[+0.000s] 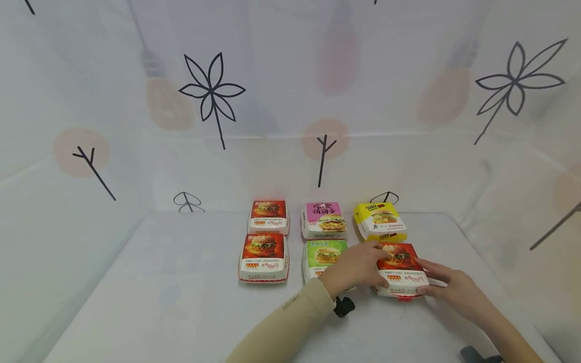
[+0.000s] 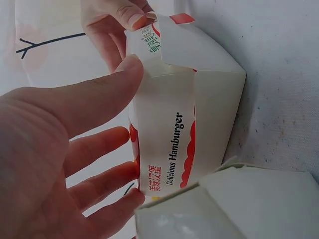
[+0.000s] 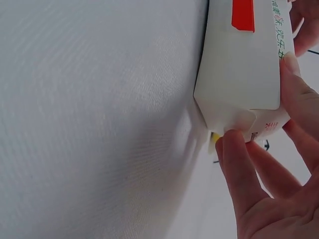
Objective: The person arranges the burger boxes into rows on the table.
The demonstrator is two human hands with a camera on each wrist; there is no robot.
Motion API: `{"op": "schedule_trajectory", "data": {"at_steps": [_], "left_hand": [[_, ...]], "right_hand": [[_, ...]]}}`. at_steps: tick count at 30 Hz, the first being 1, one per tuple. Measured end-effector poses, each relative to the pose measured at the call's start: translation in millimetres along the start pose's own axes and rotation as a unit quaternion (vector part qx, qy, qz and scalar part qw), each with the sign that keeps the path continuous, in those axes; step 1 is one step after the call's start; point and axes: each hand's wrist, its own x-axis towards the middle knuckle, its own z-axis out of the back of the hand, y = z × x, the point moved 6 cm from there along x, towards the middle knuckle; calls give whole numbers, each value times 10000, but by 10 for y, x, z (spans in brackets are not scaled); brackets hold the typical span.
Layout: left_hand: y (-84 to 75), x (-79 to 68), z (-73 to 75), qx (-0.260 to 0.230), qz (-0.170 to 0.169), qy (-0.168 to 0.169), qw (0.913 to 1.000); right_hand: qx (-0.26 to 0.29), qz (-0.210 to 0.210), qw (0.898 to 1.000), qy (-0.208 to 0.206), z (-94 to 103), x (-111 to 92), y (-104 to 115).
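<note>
A red-topped white burger box (image 1: 400, 276) sits at the front right of a group of burger boxes on the white cloth. My left hand (image 1: 358, 264) holds its left side, thumb at the front corner and fingers along the top edge. On the opposite side my right hand (image 1: 456, 292) grips the same box between thumb and fingers. "Delicious Hamburger" is printed on the box's side in the left wrist view. From the right wrist, a red tab (image 3: 242, 15) shows on its front. A green-topped burger box (image 1: 323, 254) stands left of it, partly hidden by my left hand.
Behind the held box is a yellow burger box (image 1: 380, 222); a purple one (image 1: 324, 220) stands beside that. Two more red boxes, one at the back (image 1: 269, 217) and one at the front (image 1: 264, 257), form the left column. A patterned cloth wall (image 1: 272, 166) rises behind.
</note>
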Motion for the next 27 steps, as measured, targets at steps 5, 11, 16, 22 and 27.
{"op": "schedule_trajectory", "data": {"at_steps": [5, 11, 16, 22, 27], "left_hand": [[16, 9, 20, -28, 14, -15, 10000], [16, 5, -6, 23, 28, -56, 10000], [25, 15, -40, 197, -32, -124, 9997], [28, 30, -51, 158, -67, -121, 9998], [16, 22, -73, 162, -62, -112, 9998]], "right_hand": [[134, -106, 9998, 45, 1, 25, -1], [243, -353, 9989, 196, -14, 39, -32], [360, -306, 9987, 181, -40, 12, -42], [354, -225, 9990, 136, -33, -11, -32], [357, -271, 9989, 159, -40, -20, -55]]}}
